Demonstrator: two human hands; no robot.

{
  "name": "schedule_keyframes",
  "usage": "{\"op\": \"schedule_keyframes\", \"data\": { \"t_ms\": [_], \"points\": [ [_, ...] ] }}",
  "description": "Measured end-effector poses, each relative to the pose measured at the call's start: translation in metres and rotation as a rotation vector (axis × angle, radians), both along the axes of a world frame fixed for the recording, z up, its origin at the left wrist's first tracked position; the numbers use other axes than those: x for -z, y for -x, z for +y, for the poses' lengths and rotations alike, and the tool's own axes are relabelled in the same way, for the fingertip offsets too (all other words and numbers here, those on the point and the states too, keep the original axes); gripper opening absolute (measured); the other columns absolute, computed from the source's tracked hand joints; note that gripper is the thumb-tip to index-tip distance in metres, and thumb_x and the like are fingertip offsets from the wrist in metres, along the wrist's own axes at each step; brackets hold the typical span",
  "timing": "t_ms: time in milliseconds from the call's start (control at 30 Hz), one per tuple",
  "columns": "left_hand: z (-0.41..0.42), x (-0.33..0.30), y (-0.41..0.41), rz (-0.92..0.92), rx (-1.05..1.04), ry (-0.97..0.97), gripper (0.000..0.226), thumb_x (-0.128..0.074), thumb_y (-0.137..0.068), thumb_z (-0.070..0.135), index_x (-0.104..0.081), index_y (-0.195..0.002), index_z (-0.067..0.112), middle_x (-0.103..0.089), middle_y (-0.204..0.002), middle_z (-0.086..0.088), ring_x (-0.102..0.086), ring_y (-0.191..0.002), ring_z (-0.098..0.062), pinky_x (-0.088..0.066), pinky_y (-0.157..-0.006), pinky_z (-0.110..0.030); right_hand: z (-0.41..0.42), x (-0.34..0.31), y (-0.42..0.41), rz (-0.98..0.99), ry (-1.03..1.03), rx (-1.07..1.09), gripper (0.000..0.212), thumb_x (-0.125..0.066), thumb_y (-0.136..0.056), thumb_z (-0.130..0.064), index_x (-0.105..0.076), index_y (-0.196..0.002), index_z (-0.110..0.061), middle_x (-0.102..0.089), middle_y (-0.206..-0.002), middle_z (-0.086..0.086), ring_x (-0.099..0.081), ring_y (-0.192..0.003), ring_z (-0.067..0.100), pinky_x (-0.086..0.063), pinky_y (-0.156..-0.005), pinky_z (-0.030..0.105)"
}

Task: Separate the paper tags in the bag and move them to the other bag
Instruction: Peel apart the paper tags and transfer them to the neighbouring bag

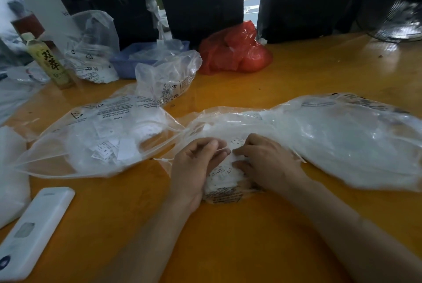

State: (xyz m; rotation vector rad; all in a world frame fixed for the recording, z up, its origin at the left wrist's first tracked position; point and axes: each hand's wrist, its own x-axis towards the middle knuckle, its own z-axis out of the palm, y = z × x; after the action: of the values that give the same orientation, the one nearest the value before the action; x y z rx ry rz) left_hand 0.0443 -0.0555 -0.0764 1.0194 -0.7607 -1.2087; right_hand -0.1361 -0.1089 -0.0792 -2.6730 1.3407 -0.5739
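Hands, left (pixel 196 164) and right (pixel 267 164), both curled round a clump of paper tags (pixel 225 174) mid-table (pixel 228 237), between two clear bags.

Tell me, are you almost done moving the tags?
Not yet. Done: some loose tags already lie in the left bag. In hand: the left hand and right hand are both on a clump of tags at the mouth of the right bag; their fingers seem to be picking it apart. Left: the right bag looks very full.
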Motion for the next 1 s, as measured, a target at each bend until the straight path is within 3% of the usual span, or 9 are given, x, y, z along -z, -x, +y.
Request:
{"op": "schedule_keyframes", "data": {
  "t_ms": [100,167,233,300,367,567,733,833,1000],
  "points": [
    [0.002,-0.002,0.000,0.021,0.012,0.005,0.023,-0.071,-0.089,0.032,-0.082,-0.095,0.012,-0.078,-0.106,-0.020,-0.077,-0.102,-0.035,-0.063,-0.085,-0.032,0.001,-0.006,0.003,-0.145,-0.020,0.057,0.020,-0.062,-0.101,-0.035,-0.078,-0.107,-0.025,-0.062,-0.090,-0.011,-0.060,-0.080,0.008,-0.047,-0.071,0.021],
    [0.004,-0.003,0.000,-0.010,0.013,-0.003,0.023,-0.072,-0.088,0.033,-0.083,-0.097,0.016,-0.079,-0.106,-0.017,-0.078,-0.102,-0.032,-0.064,-0.080,-0.032,0.004,-0.014,0.007,-0.417,-0.142,0.171,0.017,-0.062,-0.100,-0.041,-0.074,-0.091,-0.033,-0.062,-0.072,-0.017,-0.058,-0.063,0.000,-0.044,-0.058,0.012],
    [0.005,-0.004,0.001,-0.065,0.012,-0.017,0.021,-0.072,-0.089,0.034,-0.083,-0.098,0.019,-0.081,-0.107,-0.012,-0.078,-0.102,-0.027,-0.064,-0.072,-0.029,0.004,-0.020,0.013,-0.677,-0.314,0.250,0.030,-0.060,-0.100,-0.046,-0.066,-0.074,-0.032,-0.061,-0.059,-0.010,-0.048,-0.045,0.003,-0.039,-0.046,0.015],
    [0.005,-0.004,0.002,-0.097,0.015,-0.022,0.021,-0.072,-0.090,0.033,-0.082,-0.102,0.019,-0.081,-0.107,-0.009,-0.079,-0.101,-0.024,-0.064,-0.065,-0.027,0.007,-0.027,0.018,-0.887,-0.448,0.268,0.038,-0.060,-0.101,-0.044,-0.065,-0.071,-0.021,-0.056,-0.055,0.001,-0.043,-0.047,0.011,-0.039,-0.046,0.018],
    [0.006,-0.005,0.002,-0.111,0.021,-0.028,0.026,-0.073,-0.088,0.034,-0.080,-0.106,0.017,-0.081,-0.107,-0.008,-0.079,-0.102,-0.023,-0.063,-0.061,-0.025,0.011,-0.032,0.021,-1.027,-0.524,0.247,0.039,-0.061,-0.102,-0.037,-0.062,-0.074,-0.009,-0.053,-0.055,0.000,-0.043,-0.048,0.013,-0.041,-0.048,0.017],
    [0.005,-0.003,0.001,-0.085,0.031,-0.027,0.031,-0.074,-0.087,0.031,-0.078,-0.110,0.011,-0.081,-0.106,-0.010,-0.079,-0.099,-0.025,-0.063,-0.069,-0.025,0.011,-0.030,0.025,-1.125,-0.615,0.170,0.026,-0.071,-0.096,-0.033,-0.062,-0.076,-0.019,-0.047,-0.062,0.001,-0.044,-0.057,0.017,-0.047,-0.062,0.028],
    [0.005,-0.002,0.002,-0.009,0.055,-0.011,0.024,-0.079,-0.084,0.029,-0.083,-0.103,0.014,-0.080,-0.108,-0.017,-0.078,-0.102,-0.032,-0.063,-0.081,-0.025,0.012,-0.028,0.021,-1.142,-0.639,0.104,0.027,-0.067,-0.094,-0.008,-0.055,-0.071,-0.016,-0.075,-0.100,-0.007,-0.073,-0.089,0.023,-0.061,-0.088,0.042],
    [0.004,-0.001,0.002,-0.045,0.070,-0.007,0.023,-0.079,-0.085,0.030,-0.084,-0.103,0.018,-0.080,-0.107,-0.016,-0.078,-0.103,-0.030,-0.062,-0.085,-0.026,0.012,-0.027,0.020,-1.134,-0.649,0.092,0.026,-0.065,-0.095,-0.004,-0.057,-0.073,-0.015,-0.067,-0.074,0.002,-0.070,-0.077,0.023,-0.063,-0.084,0.048],
    [0.007,0.000,0.004,-0.139,0.100,0.017,0.017,-0.077,-0.090,0.027,-0.084,-0.103,0.019,-0.081,-0.105,-0.012,-0.079,-0.102,-0.027,-0.061,-0.086,-0.024,0.016,-0.029,0.020,-1.130,-0.566,0.093,0.007,-0.069,-0.097,-0.015,-0.068,-0.090,-0.017,-0.071,-0.076,0.006,-0.070,-0.073,0.022,-0.063,-0.080,0.039]
  ]
}}
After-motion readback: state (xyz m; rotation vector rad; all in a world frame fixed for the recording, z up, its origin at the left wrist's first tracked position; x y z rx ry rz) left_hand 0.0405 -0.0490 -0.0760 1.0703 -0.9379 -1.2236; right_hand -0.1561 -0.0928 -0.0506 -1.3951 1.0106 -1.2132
